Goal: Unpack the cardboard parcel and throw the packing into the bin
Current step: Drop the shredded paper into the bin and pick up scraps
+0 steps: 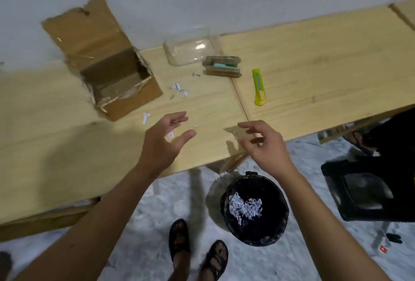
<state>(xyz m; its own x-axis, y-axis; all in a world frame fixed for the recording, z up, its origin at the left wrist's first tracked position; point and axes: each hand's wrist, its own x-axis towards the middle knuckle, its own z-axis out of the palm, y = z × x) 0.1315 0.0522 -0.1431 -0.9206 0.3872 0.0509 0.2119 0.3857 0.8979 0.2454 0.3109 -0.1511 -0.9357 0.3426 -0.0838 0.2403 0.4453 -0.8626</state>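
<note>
Cardboard parcel (107,65) sits open on the pale wooden tabletop (314,56) at the left, its tall flap leaning back against the wall and its inside showing only bare brown walls; a few white paper scraps (179,88) lie on the wood just beside it. Both forearms reach forward from the bottom of the view over the near edge of the tabletop; the left hand (165,137) hovers palm inward with fingers straight and thumb spread apart, holding nothing; the right hand (263,140) is raised near a small torn cardboard piece (234,131) at the edge, its fingers loosely bent, and whether they touch that piece is hard to say. Below the right forearm the black bin (254,209) stands on the floor, with a heap of white shredded packing (244,207) inside it. Farther back on the tabletop stand a clear plastic container (190,48), a small brown box (222,66) with something green in it, and a yellow-green utility knife (258,86).
</note>
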